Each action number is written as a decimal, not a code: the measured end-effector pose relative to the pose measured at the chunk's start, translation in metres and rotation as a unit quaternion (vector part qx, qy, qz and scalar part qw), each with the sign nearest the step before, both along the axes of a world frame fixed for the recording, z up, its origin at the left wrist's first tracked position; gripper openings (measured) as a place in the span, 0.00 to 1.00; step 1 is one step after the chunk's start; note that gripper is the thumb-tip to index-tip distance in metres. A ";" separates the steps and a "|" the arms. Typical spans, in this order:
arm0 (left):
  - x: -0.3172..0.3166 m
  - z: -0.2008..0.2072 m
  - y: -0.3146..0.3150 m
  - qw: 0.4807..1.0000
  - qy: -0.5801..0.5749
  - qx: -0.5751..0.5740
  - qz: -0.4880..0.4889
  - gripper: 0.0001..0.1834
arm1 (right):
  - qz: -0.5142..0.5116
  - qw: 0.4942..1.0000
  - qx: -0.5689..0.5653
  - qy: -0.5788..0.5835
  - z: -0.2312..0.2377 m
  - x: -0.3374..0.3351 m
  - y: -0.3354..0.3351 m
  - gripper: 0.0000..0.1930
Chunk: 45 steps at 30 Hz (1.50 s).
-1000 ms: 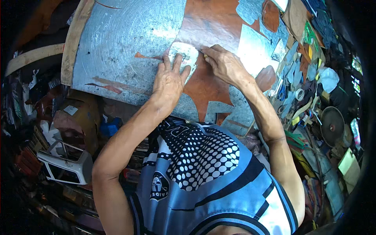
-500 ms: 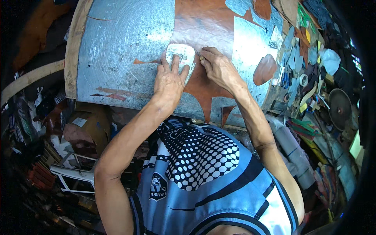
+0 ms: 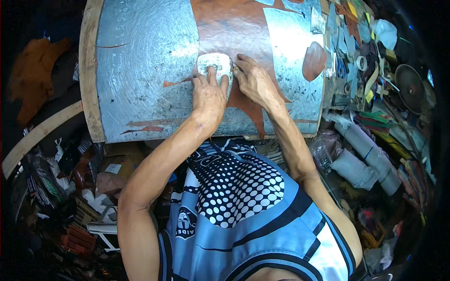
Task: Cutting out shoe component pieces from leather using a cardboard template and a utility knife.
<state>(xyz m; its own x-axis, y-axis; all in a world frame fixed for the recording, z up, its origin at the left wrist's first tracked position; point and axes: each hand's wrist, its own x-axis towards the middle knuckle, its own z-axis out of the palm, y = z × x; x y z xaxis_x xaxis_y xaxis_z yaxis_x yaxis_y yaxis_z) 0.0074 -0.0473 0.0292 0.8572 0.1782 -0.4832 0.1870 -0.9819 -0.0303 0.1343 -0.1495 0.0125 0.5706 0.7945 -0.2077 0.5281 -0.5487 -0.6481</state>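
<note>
One oval leather scrap (image 3: 314,61) lies on the grey desk (image 3: 140,65), right of the work; round disc (image 3: 405,83) and grey rolls (image 3: 358,171) off the desk's right, well apart from it. Left grip (image 3: 209,97) splayed flat, pressing the white template (image 3: 215,59). Right grip (image 3: 256,85) pinches a small tool (image 3: 235,68), mostly hidden, at the template's right edge. Leather sheet (image 3: 234,33) under template: brown, shiny, ragged lower edge.
</note>
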 end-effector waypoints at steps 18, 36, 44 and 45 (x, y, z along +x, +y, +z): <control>-0.002 -0.002 0.002 1.000 -0.011 0.001 -0.006 0.31 | -0.037 0.998 -0.058 -0.008 0.021 -0.028 -0.007 0.15; -0.006 0.000 0.002 0.997 -0.016 -0.052 0.053 0.33 | 0.193 0.964 -0.161 -0.085 0.025 0.036 -0.016 0.16; -0.069 -0.013 0.001 0.917 -0.250 -0.228 0.213 0.34 | 0.002 0.997 -0.001 0.076 0.017 0.028 -0.049 0.17; -0.078 -0.016 -0.008 0.918 -0.249 -0.225 0.210 0.34 | 0.000 0.997 0.002 0.077 0.018 0.014 -0.057 0.17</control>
<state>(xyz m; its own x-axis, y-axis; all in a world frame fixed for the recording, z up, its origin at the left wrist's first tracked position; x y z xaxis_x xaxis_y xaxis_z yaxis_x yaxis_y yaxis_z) -0.0702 -0.0548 0.0135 0.8931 0.4221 -0.1557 0.4327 -0.7115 0.5537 0.1487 -0.2062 0.0307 0.5328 0.7952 -0.2894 0.4220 -0.5461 -0.7237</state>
